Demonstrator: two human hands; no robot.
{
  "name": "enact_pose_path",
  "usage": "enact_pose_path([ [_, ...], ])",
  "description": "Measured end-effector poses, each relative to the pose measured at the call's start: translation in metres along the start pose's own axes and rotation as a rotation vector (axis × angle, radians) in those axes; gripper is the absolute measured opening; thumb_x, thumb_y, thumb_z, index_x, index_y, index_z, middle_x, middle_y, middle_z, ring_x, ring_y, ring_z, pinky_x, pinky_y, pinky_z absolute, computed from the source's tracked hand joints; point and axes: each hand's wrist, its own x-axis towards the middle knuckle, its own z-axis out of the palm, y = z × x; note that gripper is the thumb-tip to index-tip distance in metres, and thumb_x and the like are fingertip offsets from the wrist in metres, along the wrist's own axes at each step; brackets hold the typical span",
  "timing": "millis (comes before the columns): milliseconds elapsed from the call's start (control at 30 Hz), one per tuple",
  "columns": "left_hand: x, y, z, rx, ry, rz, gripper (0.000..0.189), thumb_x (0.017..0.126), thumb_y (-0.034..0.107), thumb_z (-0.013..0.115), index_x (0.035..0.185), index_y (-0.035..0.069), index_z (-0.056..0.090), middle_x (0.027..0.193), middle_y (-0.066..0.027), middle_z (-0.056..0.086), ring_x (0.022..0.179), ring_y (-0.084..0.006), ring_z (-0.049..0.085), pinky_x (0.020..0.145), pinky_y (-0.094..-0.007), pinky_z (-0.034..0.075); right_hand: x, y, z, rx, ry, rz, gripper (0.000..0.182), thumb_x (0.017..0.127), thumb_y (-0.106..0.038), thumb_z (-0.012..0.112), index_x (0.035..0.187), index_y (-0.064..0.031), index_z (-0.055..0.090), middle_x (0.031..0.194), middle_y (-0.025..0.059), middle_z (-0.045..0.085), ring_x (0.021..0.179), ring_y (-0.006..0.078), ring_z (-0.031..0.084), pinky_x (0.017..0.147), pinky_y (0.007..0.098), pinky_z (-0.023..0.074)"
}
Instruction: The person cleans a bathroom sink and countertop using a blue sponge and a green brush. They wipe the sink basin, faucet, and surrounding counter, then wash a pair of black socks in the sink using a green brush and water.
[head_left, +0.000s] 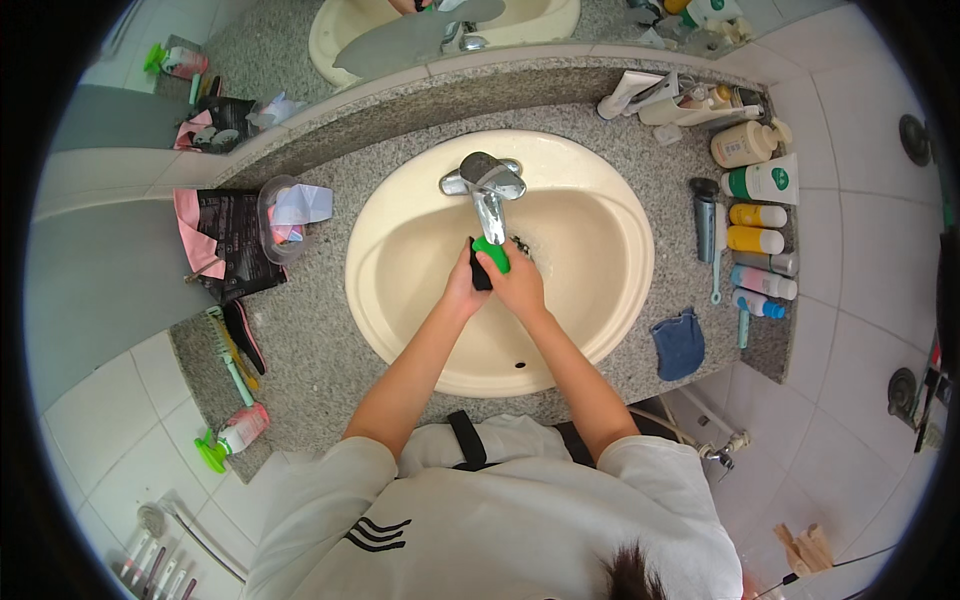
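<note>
Both hands meet over the cream oval washbasin (420, 330), just below the spout of the chrome tap (490, 214). My left hand (463, 283) grips a small black object (480, 274), partly covered by the fingers. In my right hand (520, 285) is a bright green object (491, 255), pressed against or very close to the black one. What exactly these two objects are cannot be told. Behind the right fingers, some dark bits show near the drain. Whether water runs from the spout is not clear.
A mirror (262, 45) borders the granite counter (315, 360). On the left are a black pouch (240, 232), a clear plastic tub (270, 255), a comb (238, 379) and a spray bottle (244, 429). To the right lie a blue cloth (679, 345), an electric shaver (704, 225) and several toiletry bottles.
</note>
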Motion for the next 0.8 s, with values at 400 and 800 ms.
enact_pose_path([
  [400, 0.049, 0.013, -0.002, 0.080, -0.180, -0.193, 0.021, 0.094, 0.024, 0.048, 0.097, 0.006, 0.058, 0.087, -0.0095, 0.065, 0.071, -0.0220, 0.062, 0.065, -0.0379, 0.053, -0.022, 0.051, 0.003, 0.404, 0.262, 0.079, 0.051, 0.090, -0.036, 0.060, 0.129, -0.0055, 0.053, 0.120, 0.0169, 0.061, 0.112, 0.0258, 0.058, 0.096, 0.0323, 0.0423],
  [800, 0.019, -0.007, 0.011, 0.032, -0.041, 0.019, 0.023, 0.096, 0.020, 0.050, 0.112, 0.005, 0.056, 0.107, -0.0078, 0.063, 0.095, -0.0191, 0.060, 0.086, -0.0335, 0.051, 0.001, 0.011, -0.002, 0.053, 0.149, 0.015, 0.062, 0.087, -0.040, 0.058, 0.139, -0.0106, 0.042, 0.102, 0.0199, 0.065, 0.089, 0.0368, 0.063, 0.075, 0.0425, 0.0489],
])
